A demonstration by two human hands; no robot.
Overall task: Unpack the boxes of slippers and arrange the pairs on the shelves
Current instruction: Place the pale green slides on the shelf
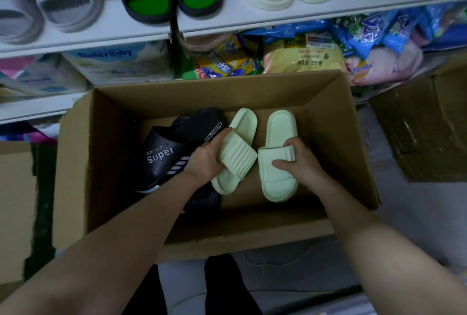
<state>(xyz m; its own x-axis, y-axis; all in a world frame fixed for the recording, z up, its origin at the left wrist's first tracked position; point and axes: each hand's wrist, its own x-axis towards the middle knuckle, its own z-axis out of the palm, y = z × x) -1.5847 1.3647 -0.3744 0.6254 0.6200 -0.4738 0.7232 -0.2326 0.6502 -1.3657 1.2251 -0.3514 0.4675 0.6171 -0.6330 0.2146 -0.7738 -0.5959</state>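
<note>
The left grip (208, 160) holds one green slipper (243, 157) by its strap. The right grip (299, 160) holds the other green slipper (279, 130). Both are in the box (217, 92), pointing near to far. The shelf (227, 18) is far, higher up. The black slipper (164, 160) on the left says "Super" and "FASHION".

The scene is dimly and evenly lit, and soft shadow is cast inside the open brown cardboard box (328, 117). The white shelf board (252, 19) is bowed by wide-angle distortion, and the frame's edges are slightly blurred.
</note>
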